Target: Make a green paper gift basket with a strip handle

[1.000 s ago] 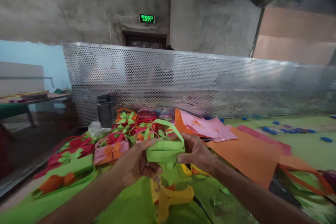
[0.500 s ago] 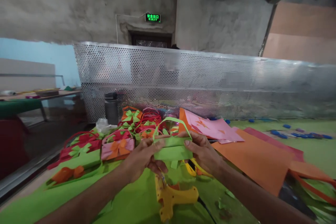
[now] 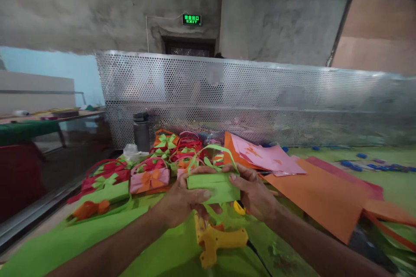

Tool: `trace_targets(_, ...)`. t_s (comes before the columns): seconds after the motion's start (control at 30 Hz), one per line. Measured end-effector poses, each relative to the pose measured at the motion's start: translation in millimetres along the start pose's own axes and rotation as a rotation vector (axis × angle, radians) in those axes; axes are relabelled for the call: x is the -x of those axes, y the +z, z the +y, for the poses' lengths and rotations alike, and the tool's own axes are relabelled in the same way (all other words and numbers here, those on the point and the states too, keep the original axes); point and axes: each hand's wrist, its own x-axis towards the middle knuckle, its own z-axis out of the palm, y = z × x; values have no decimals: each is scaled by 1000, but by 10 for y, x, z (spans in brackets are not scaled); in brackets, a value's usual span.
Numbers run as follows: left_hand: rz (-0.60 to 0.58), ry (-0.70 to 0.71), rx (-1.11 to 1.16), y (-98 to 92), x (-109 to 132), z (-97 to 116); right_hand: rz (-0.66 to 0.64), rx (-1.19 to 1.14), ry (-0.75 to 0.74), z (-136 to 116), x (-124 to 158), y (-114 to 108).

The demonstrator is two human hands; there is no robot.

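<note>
A small light-green felt bag (image 3: 214, 187) with a thin looped handle is held between my two hands above the table. My left hand (image 3: 183, 197) is closed on its left side, the thumb lying across the front. On the right side my right hand (image 3: 251, 186) pinches the edge, thumb in front and fingers behind. Below the bag lies a yellow glue gun (image 3: 221, 239), its black cord running off toward the bottom right. Part of a yellow-handled tool (image 3: 239, 207) shows just under the bag; the rest of it is hidden.
Several finished felt bags with bows (image 3: 150, 178) crowd the left and back of the table. Orange felt sheets (image 3: 320, 192) and a pink sheet (image 3: 264, 156) lie to the right. A grey bottle (image 3: 141, 132) stands at the back before a perforated metal screen (image 3: 253, 95).
The green bag's front has turned more toward me and its flap lies flatter. My left thumb has moved down across the front. The view has shifted slightly.
</note>
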Motion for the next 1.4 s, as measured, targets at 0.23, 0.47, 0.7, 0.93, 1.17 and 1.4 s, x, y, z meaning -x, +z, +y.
trace_targets(0.23, -14, 3, 22, -31, -9, -26, -22, -9, 10, -6, 4, 21)
trace_targets(0.47, -10, -19, 57, -53, -30, -27, -89, 11, 9, 5, 21, -15)
trace_targets(0.7, 7, -66, 99, -23, -12, 33, -171, 66, 33, 4, 21, -36)
trace_targets(0.93, 31, -100, 93, -28, -16, 14, -132, 39, 22, 50, -1, -48)
trace_targets(1.17, 83, -146, 104, -9, -19, 21, -27, 11, 29, 33, -4, -2)
trace_targets(1.4, 140, -226, 134, 56, -27, 80, 43, 44, 47, 51, -17, 2)
